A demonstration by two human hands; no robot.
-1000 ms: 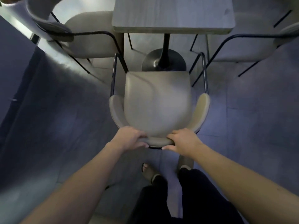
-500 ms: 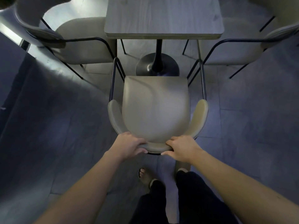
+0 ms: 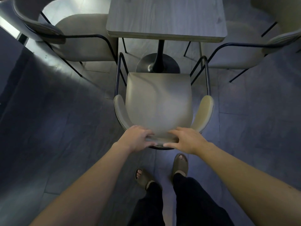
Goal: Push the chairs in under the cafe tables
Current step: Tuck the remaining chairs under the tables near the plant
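1. A beige chair is standing on the dark tiled floor, facing a grey table; its seat front is sitting just short of the table edge, near the round black base of the table's post.
2. The left hand is resting on the curved backrest left of centre, fingers draped over the top rim and thumb lying along the outer side, loosely wrapping it.
3. The right hand is lying on the backrest just right of centre, fingers spread over the rim and thumb along the outer side.
4. The two hands are sitting close together but apart.
5. Two more chairs, one at the left and one at the right, are flanking the table.
6. The person's sandalled feet are standing just behind the chair.
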